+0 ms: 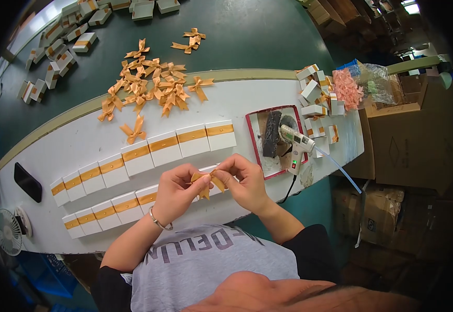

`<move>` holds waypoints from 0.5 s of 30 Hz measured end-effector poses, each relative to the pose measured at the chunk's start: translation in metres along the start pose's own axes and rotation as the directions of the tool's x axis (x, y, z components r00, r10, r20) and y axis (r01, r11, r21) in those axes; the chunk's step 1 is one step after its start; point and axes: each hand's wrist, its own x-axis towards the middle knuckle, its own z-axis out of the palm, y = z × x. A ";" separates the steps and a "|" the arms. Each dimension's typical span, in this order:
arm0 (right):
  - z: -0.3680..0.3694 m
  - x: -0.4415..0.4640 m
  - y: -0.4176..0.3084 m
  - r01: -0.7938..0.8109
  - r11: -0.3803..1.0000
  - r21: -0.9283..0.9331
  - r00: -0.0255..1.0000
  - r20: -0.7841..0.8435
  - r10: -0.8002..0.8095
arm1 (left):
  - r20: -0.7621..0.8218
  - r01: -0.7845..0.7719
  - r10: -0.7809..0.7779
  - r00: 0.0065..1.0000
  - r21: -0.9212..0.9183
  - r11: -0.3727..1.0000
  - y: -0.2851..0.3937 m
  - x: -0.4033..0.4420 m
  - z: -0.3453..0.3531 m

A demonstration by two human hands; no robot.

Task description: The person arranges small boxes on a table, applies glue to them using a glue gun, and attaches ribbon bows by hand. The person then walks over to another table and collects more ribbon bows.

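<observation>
Between my two hands, over the lower row of boxes, is a gold ribbon bow. My left hand pinches one side of it, and my right hand pinches the other side, with thumbs and forefingers close together. Beneath and beyond my hands, white boxes with gold ribbon bands stand in two rows, the lower one partly hidden by my hands. A loose gold bow lies just above the upper row, and a heap of similar bows is spread farther back.
A glue gun rests over a red-edged tray at the right. Behind it are piled white boxes and pink bows. A phone and a small fan are at the left. More boxes lie at the back left.
</observation>
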 end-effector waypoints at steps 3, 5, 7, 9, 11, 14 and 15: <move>-0.008 0.009 0.007 -0.071 0.997 0.011 0.997 -0.016 0.071 | -0.047 0.048 -0.045 0.998 0.070 0.996 0.003 0.014 0.003; -0.016 0.026 0.018 -0.125 0.992 -0.019 0.992 -0.037 0.124 | -0.125 0.028 0.009 0.992 0.288 0.957 0.010 0.025 0.008; -0.031 0.049 0.032 -0.102 0.988 -0.118 0.985 -0.149 0.084 | -0.179 0.008 0.132 0.975 0.620 0.785 0.024 0.034 0.010; -0.043 0.072 0.049 -0.096 0.979 -0.181 0.976 -0.208 0.057 | 0.082 -0.253 0.475 0.876 0.917 0.309 0.022 0.042 0.001; -0.047 0.082 0.065 -0.118 0.973 -0.200 0.971 -0.227 0.071 | 0.274 -0.309 0.498 0.823 0.951 -0.013 0.014 0.045 -0.002; -0.045 0.085 0.068 -0.121 0.963 -0.241 0.974 -0.214 0.069 | 0.366 -0.326 0.468 0.804 0.930 -0.167 0.005 0.056 0.007; -0.044 0.085 0.066 -0.133 0.954 -0.267 0.974 -0.215 0.076 | 0.368 -0.312 0.455 0.811 0.930 -0.196 -0.001 0.062 0.009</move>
